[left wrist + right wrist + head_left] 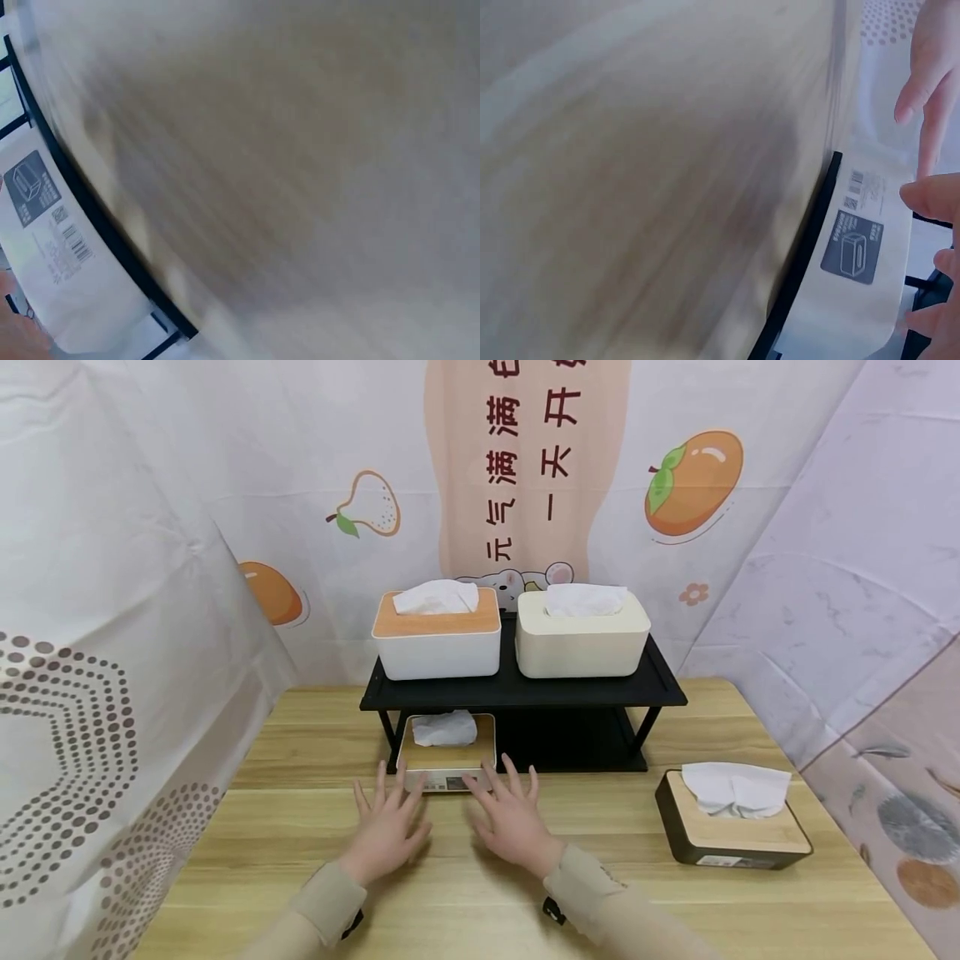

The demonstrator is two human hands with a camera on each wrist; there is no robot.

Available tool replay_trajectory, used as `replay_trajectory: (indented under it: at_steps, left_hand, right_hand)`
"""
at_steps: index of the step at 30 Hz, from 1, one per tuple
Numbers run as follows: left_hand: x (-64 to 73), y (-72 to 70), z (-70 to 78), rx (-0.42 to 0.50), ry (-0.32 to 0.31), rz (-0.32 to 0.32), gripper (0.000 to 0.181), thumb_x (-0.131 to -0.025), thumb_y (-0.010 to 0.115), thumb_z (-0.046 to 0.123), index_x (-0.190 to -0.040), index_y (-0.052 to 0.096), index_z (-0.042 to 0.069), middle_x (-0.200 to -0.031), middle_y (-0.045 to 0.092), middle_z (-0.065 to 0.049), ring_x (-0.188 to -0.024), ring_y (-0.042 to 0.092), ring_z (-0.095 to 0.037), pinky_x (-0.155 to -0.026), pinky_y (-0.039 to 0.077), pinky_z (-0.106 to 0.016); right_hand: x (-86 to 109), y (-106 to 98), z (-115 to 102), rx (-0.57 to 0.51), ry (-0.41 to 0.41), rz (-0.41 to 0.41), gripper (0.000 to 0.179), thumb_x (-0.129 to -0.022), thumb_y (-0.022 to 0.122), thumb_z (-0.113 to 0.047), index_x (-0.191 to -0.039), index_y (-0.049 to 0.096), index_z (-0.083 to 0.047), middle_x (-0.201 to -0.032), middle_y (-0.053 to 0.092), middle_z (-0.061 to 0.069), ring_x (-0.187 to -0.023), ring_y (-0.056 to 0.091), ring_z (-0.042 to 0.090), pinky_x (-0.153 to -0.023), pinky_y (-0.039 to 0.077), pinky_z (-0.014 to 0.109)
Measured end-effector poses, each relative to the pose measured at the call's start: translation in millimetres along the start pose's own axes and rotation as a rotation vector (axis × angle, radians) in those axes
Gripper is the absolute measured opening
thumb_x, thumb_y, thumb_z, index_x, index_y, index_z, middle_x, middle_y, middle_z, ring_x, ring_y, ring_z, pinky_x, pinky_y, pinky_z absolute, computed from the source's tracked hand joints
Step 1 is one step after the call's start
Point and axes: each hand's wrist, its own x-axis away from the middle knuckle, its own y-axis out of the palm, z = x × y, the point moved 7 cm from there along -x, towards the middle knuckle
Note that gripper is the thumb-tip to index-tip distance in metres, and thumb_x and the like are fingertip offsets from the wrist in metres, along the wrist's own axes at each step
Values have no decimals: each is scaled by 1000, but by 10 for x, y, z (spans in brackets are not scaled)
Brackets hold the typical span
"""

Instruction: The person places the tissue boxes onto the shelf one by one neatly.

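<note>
A small tissue box (480, 752) with a wood-look lid and white sides sits at the left of the black rack's lower shelf, a white tissue (445, 729) out of its slot. My left hand (382, 837) is low over the table, fingers spread, fingertips right at the box's front left. On the other side, the fingers of my right hand (517, 828) fan out by its front right corner. The box's white front (870, 191), with a grey printed label, shows in the right wrist view beside my right thumb. The left wrist view has the same labelled front (45, 225).
The two-tier black rack (517, 696) carries a white tissue box (438, 656) with a wood-look lid and a cream tissue box (583, 652) on top. A dark tissue box (735, 835) with a wooden lid stands at the right of the wooden table (480, 910). Printed cloth hangs behind.
</note>
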Motion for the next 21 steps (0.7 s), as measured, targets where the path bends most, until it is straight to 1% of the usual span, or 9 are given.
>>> replay_trajectory:
  at_steps: [4, 7, 10, 14, 17, 21]
  left_hand:
    - [15, 43, 27, -34, -16, -4, 73, -87, 64, 41, -148, 33, 13, -156, 10, -25, -139, 2, -53, -99, -7, -77]
    - [54, 60, 25, -40, -41, -5, 73, -88, 63, 41, -148, 33, 14, -155, 11, -25, -139, 3, -53, -99, -6, -77]
    - [112, 87, 20, -61, -52, -7, 73, -88, 62, 43, -148, 33, 16, -155, 12, -26, -139, 4, -53, -98, -3, -78]
    - [145, 114, 39, -63, -34, 1, 73, -87, 63, 43, -148, 34, 15, -155, 11, -27, -140, 4, -52, -97, 1, -79]
    - [121, 121, 51, -68, -23, 14, 73, -86, 63, 43, -147, 35, 14, -154, 11, -29, -140, 5, -52, -97, 4, -80]
    - [47, 116, 36, -69, -36, 18, 73, -86, 65, 42, -147, 36, 15, -154, 11, -29, -139, 6, -53, -97, 4, -80]
  right_hand:
    - [20, 74, -8, 68, 19, -70, 67, -87, 64, -40, -146, 36, -27, -155, 26, 12, -142, 17, 42, -104, 11, 71]
    - [57, 106, -20, 81, 17, -85, 66, -88, 62, -41, -147, 35, -28, -156, 23, 13, -142, 15, 42, -104, 10, 72]
    - [118, 124, -34, 80, 6, -78, 67, -88, 63, -41, -147, 35, -28, -156, 23, 15, -142, 17, 44, -103, 12, 73]
    - [182, 131, -31, 100, -13, -47, 69, -85, 66, -42, -146, 37, -27, -155, 25, 16, -140, 20, 46, -101, 17, 73]
    - [174, 136, -18, 127, -25, -24, 71, -84, 67, -43, -146, 37, -26, -154, 26, 17, -140, 20, 46, -100, 19, 73]
    - [95, 144, 14, 132, -26, -27, 74, -83, 68, -44, -147, 35, -26, -155, 23, 18, -141, 18, 45, -102, 16, 73]
